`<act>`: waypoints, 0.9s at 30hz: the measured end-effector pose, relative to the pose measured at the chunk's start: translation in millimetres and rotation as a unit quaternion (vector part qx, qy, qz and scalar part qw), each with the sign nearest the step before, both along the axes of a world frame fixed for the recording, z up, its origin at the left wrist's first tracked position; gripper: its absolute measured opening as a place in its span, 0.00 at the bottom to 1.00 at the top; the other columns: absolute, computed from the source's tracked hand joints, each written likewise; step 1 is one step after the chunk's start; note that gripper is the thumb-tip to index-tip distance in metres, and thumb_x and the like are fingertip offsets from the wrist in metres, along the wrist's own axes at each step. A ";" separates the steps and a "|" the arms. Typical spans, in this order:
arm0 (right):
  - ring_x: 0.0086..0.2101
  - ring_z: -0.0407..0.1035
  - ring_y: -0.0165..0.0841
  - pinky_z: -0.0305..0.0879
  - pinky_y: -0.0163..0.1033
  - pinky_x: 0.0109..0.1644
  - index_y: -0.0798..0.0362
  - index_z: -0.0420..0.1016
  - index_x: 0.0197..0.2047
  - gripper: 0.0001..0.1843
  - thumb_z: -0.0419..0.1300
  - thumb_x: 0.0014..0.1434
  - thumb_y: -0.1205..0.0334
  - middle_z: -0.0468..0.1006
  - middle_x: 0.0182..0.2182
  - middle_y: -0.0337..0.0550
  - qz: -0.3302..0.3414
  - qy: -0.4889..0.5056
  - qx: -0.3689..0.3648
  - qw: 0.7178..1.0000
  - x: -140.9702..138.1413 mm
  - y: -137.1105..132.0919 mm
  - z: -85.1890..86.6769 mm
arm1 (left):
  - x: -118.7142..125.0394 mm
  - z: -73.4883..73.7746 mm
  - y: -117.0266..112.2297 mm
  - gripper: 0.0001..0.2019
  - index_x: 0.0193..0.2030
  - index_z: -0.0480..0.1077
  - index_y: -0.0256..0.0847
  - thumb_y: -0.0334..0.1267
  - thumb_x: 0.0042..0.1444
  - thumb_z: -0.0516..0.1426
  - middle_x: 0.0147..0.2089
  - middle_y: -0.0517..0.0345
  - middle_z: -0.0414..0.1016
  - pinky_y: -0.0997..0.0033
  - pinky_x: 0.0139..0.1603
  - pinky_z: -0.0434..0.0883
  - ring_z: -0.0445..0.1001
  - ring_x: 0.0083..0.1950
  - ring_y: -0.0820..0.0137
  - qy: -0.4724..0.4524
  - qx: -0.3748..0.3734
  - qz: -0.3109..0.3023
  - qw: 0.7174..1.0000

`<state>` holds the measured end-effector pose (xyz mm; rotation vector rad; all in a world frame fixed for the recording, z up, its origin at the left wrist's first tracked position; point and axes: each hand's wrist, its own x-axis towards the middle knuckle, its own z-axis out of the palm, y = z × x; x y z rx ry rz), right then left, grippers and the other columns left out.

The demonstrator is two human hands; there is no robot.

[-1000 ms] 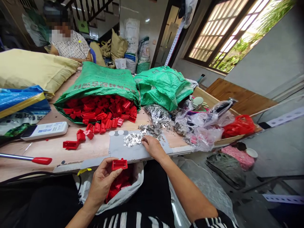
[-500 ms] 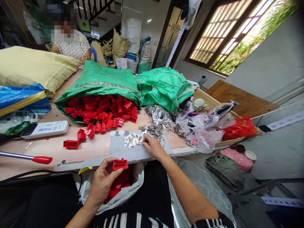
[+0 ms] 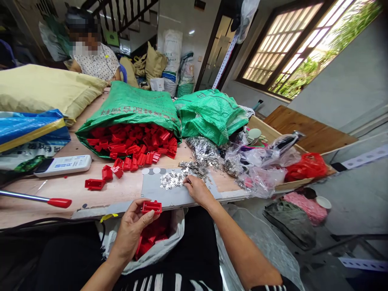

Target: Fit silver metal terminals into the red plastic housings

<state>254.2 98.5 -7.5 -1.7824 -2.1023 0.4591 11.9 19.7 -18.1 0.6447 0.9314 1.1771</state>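
Observation:
Between thumb and fingers, my left hand [image 3: 131, 228] grips a small red plastic housing [image 3: 152, 207], its hollow side facing me. It is held above a white sack [image 3: 178, 232] on my lap, which has more red parts [image 3: 151, 238] inside. My right hand [image 3: 198, 190] is at the right edge of a pile of small silver metal pieces [image 3: 172, 180], its fingertips pinched together. Whatever sits in that pinch is too small to make out. The pile lies on a grey mat [image 3: 151, 194] at the table's front edge.
A green sack [image 3: 136, 103] spills red housings [image 3: 130, 139] onto the table. Right of it are a second green bag [image 3: 212, 113], a clear bag of metal pieces [image 3: 204, 149] and plastic bags [image 3: 263, 165]. A red-handled lever [image 3: 59, 202] juts in from the left. Across the table sits a person [image 3: 95, 62].
The view has shifted slightly, so the table appears a little lower and further right. My left hand still holds the red housing, tilted slightly differently. My right hand stays by the metal pile.

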 end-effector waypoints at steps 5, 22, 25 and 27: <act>0.38 0.67 0.33 0.57 0.34 0.42 0.53 0.70 0.38 0.06 0.53 0.60 0.69 0.74 0.36 0.43 0.009 -0.020 0.003 1.000 -2.3 4.8 5.2 | 1.4 3.4 0.0 0.20 0.49 0.69 0.41 0.38 0.48 0.65 0.41 0.57 0.77 0.62 0.48 0.75 0.76 0.42 0.68 -0.019 -0.014 -0.009 1.000; 0.35 0.68 0.35 0.55 0.34 0.37 0.55 0.73 0.34 0.04 0.58 0.55 0.70 0.76 0.33 0.46 0.015 -0.066 -0.032 0.997 -38.4 83.6 9.9 | -1.9 2.2 -0.9 0.24 0.52 0.71 0.41 0.37 0.46 0.66 0.43 0.55 0.77 0.66 0.45 0.75 0.75 0.41 0.68 -0.033 -0.038 0.013 0.999; 0.34 0.67 0.34 0.55 0.34 0.36 0.55 0.72 0.35 0.04 0.56 0.56 0.70 0.75 0.32 0.44 0.007 -0.043 -0.014 0.999 -35.2 75.6 15.8 | -1.4 2.2 0.7 0.24 0.52 0.71 0.42 0.36 0.46 0.66 0.43 0.55 0.77 0.66 0.44 0.75 0.75 0.41 0.68 -0.039 -0.040 0.019 0.998; 0.34 0.66 0.33 0.56 0.33 0.37 0.54 0.70 0.37 0.05 0.54 0.58 0.69 0.75 0.32 0.43 0.009 -0.022 0.001 1.000 -31.9 66.7 21.1 | -2.2 2.7 2.6 0.25 0.53 0.70 0.43 0.36 0.46 0.65 0.44 0.55 0.76 0.66 0.45 0.75 0.75 0.41 0.68 -0.049 -0.039 0.018 0.998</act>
